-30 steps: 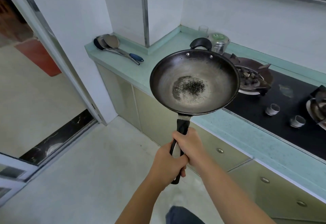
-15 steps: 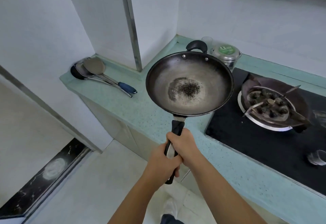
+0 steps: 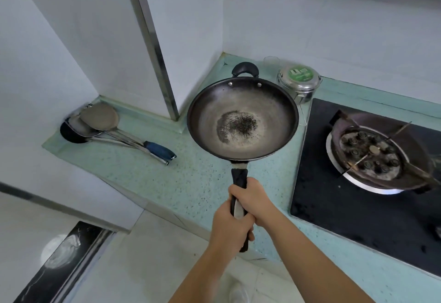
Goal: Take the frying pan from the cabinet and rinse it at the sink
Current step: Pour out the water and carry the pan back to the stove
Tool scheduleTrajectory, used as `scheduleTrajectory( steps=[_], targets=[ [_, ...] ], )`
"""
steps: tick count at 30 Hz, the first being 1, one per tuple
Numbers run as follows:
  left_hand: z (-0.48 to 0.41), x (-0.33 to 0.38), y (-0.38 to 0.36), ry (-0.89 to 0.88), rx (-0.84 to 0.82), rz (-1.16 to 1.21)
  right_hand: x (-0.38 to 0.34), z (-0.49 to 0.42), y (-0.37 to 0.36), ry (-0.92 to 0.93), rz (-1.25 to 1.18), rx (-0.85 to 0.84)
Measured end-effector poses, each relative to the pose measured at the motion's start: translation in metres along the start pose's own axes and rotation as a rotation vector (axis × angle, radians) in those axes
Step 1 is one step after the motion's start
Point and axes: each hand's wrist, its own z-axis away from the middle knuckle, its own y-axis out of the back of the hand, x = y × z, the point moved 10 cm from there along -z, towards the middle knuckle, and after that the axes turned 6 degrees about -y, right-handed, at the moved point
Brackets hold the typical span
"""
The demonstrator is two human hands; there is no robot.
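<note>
A person's own view looks down at a dark frying pan [image 3: 242, 121], held level in the air just left of a black hob [image 3: 334, 209] and above a pale green counter [image 3: 191, 183]. Both hands wrap its long black handle [image 3: 239, 176]. The right hand [image 3: 256, 203] grips nearer the bowl, and the left hand [image 3: 229, 226] sits just behind and touching it, fingers curled round the handle. The pan is out of the cabinet, so the step in hand appears to be carrying it to the sink. Doing that well probably means keeping the bowl level and the two-handed grip firm. It should also swing wide of the steel tin [image 3: 299, 83] and small glass [image 3: 270, 61] standing beyond the hob's far left corner. Well to the left of the hob, ladles and spatulas [image 3: 100, 121] lie on the counter. No sink or cabinet is in view. The hob's right side is cut off past its burner [image 3: 372, 157]. A dark speckled patch in the pan's middle could be residue or wear; it cannot be told. Fingertips are hidden beneath the handle.
</note>
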Motion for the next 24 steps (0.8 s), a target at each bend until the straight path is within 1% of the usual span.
scheduleTrajectory(
  steps=[8,16,20,24],
  targets=[
    [-0.021,0.003,-0.021,-0.004,0.033,0.065,-0.002,-0.023,0.019,-0.019,0.048,-0.001],
    [-0.033,0.010,-0.043,-0.019,0.037,0.129,-0.005,-0.032,0.038,0.003,-0.029,-0.039],
    [-0.034,0.011,-0.054,-0.042,0.007,0.128,0.001,-0.031,0.046,-0.001,-0.099,-0.050],
    [-0.038,0.016,-0.063,-0.094,-0.078,0.089,0.002,-0.025,0.057,0.015,-0.206,-0.055]
  ],
)
